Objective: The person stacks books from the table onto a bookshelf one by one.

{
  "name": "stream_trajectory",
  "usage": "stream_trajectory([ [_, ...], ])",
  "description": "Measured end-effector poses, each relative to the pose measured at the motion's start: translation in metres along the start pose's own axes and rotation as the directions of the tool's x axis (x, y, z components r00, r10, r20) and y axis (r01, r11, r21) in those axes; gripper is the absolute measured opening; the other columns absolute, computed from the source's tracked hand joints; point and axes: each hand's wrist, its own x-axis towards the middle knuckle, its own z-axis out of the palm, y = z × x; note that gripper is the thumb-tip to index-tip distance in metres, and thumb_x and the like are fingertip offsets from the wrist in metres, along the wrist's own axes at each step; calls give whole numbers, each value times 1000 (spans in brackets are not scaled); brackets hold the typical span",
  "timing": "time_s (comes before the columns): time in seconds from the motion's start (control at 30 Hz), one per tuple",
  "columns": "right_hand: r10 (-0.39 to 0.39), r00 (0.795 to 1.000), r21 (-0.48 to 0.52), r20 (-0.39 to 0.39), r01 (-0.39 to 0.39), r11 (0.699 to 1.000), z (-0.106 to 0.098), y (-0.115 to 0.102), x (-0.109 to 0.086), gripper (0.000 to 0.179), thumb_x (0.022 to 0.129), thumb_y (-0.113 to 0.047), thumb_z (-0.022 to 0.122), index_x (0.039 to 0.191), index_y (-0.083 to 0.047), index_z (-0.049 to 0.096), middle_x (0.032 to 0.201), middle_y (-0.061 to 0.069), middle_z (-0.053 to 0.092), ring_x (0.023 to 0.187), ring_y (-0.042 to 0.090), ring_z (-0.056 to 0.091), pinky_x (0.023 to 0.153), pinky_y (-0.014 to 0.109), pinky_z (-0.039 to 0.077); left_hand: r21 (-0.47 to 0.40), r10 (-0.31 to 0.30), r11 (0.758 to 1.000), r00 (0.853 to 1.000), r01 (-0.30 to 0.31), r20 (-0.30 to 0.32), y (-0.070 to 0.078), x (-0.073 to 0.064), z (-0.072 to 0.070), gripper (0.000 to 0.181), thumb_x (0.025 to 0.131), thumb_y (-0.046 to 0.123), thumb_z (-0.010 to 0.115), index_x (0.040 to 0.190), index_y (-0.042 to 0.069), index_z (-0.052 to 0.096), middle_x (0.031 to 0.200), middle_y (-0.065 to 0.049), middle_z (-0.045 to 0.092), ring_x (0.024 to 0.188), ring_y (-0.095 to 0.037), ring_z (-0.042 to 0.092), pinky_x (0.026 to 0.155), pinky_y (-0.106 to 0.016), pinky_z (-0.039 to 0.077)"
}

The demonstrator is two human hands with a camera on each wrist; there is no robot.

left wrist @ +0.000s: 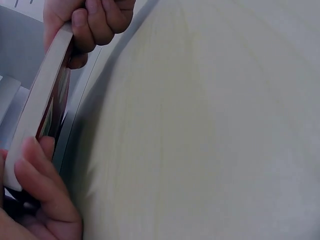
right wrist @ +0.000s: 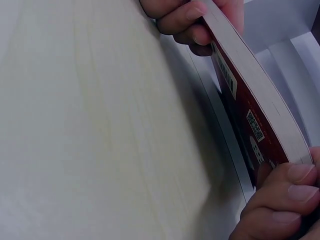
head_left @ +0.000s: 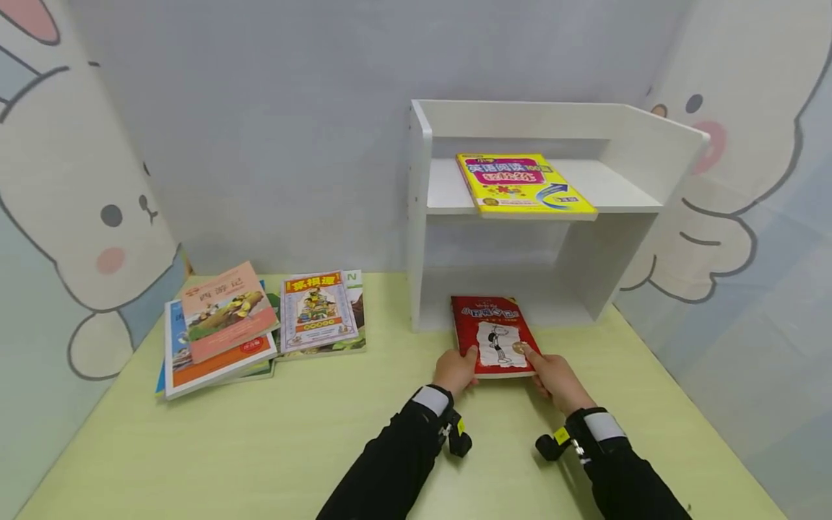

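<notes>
A red book (head_left: pixel 492 325) with a cartoon figure on its cover is held by both hands at its near corners. My left hand (head_left: pixel 456 371) grips the left corner, thumb on the cover and fingers beneath. The right hand (head_left: pixel 560 381) pinches the right corner the same way. The book's far end reaches into the lower compartment of the white shelf (head_left: pixel 421 217). In the right wrist view the book's page edge (right wrist: pixel 260 85) and back cover show, with the book raised off the table at this near end.
A yellow book (head_left: pixel 520 184) lies on the upper shelf, its near edge jutting past the board. At the left of the table (head_left: pixel 227 448) sit a stack topped by a pink-orange book (head_left: pixel 227 310) and, beside it, a purple-bordered book (head_left: pixel 317 307). Walls stand behind and both sides.
</notes>
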Motion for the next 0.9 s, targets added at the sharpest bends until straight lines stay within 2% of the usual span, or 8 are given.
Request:
stream_trajectory([
  [0.07,11,1000,-6,16,-11,1000,0,-1,6,54,101,-47,42,101,5,53,55,-3,37,47,10,33,46,25,28,-19,-24,1000,1000,25,12,-1,3,-2,38,100,33,52,90,-2,63,54,-6,64,40,-11,55,43,-23,41],
  [0.2,38,998,-11,47,-37,999,0,-2,18,53,102,-45,40,103,6,53,56,-3,38,47,9,34,47,24,28,-85,-52,995,995,59,79,-4,1,-15,36,101,30,50,91,-3,61,59,-7,67,43,-11,60,43,-23,49],
  [0.33,58,997,-30,46,-57,998,-4,-4,29,51,101,-46,43,93,3,52,56,-3,39,47,9,34,47,24,30,-145,-45,987,988,66,145,-8,-5,-29,41,102,30,48,93,-7,63,69,-10,70,53,-14,66,49,-25,54],
  [0.4,73,997,-47,41,-71,996,-7,-5,34,52,101,-48,44,93,3,52,57,-2,40,48,9,35,48,25,31,-169,-35,984,986,62,163,-8,-8,-35,41,102,30,48,92,-6,64,73,-11,71,57,-15,68,52,-26,55],
  [0.57,93,995,-72,47,-89,993,-8,-11,49,58,100,-50,43,106,7,51,59,-1,43,50,10,37,50,26,32,-217,14,976,987,21,161,-11,-17,-53,37,102,26,49,95,-7,64,79,-13,72,61,-15,67,54,-25,55],
  [0.63,94,995,-82,41,-90,993,-9,-12,56,59,100,-50,42,107,8,51,59,-2,44,50,10,37,50,26,32,-220,34,975,985,4,167,-12,-21,-59,36,102,25,49,97,-8,65,79,-12,71,60,-15,67,54,-25,55],
  [0.77,90,996,-100,15,-88,991,-10,-15,67,57,100,-51,43,99,5,54,59,-2,45,49,9,39,48,25,34,-219,55,976,983,-15,178,-14,-29,-70,35,102,24,50,99,-8,65,79,-11,71,60,-14,66,55,-27,56],
  [0.9,94,995,-69,-32,-96,993,-11,-16,76,53,98,-51,46,84,-2,56,56,-3,47,47,8,41,45,24,35,-226,62,974,983,-21,172,-21,-36,-81,35,102,22,49,101,-9,65,79,-12,71,61,-14,66,56,-28,56],
])
